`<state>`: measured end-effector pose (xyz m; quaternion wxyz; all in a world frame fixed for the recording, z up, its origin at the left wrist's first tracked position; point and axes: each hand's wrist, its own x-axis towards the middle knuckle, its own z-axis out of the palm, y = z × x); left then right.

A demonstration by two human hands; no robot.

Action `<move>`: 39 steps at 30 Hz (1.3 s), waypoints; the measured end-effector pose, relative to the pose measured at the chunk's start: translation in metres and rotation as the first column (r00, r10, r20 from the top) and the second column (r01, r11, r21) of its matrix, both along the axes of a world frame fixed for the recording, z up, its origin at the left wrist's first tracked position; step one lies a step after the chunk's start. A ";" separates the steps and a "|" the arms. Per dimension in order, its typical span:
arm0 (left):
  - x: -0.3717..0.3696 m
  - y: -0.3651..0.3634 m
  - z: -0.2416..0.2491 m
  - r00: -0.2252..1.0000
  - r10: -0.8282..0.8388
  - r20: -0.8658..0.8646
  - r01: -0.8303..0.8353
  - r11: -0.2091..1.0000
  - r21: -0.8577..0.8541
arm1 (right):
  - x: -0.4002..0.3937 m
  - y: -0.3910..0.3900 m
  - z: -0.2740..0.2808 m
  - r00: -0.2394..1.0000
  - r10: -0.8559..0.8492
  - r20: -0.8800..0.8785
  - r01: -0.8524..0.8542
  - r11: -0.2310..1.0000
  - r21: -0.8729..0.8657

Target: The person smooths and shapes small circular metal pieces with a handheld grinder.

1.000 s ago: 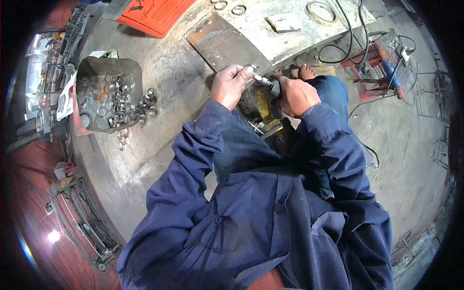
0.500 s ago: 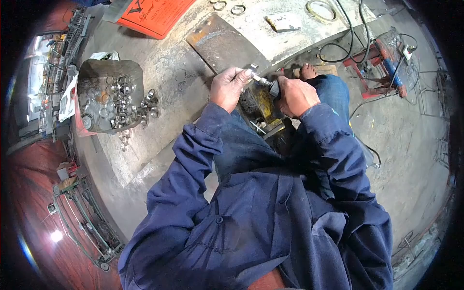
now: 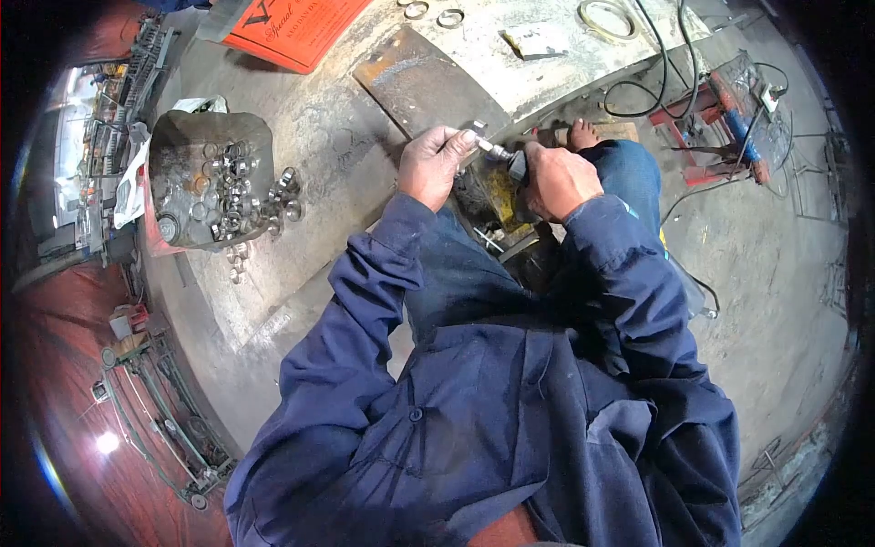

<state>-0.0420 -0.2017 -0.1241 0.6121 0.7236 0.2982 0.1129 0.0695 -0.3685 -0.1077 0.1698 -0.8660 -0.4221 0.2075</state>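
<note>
My left hand is closed, thumb against fingers, on a small shiny metal ring that shows just past the thumb tip. My right hand wraps around a hand-held rotary grinder with a dark body and a bright metal nose. The grinder's nose points left, and its tip lies close to the ring and my left fingertips. Whether tip and ring touch cannot be made out. Under the hands sits a worn yellow and dark metal piece, partly hidden between my legs.
At the left, a cut-open container holds several shiny rings, with more rings beside it. A rusty metal plate lies ahead, near a red-orange tin. Black cables and a red metal stand are at the right.
Both hands keep nearly the same pose and hold. The whole view has shifted very slightly.
</note>
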 end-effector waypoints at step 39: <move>0.033 0.020 0.011 0.988 -0.100 -0.115 0.112 0.988 0.105 | 0.025 -0.040 0.005 0.998 -0.048 -0.048 0.047 0.999 -0.016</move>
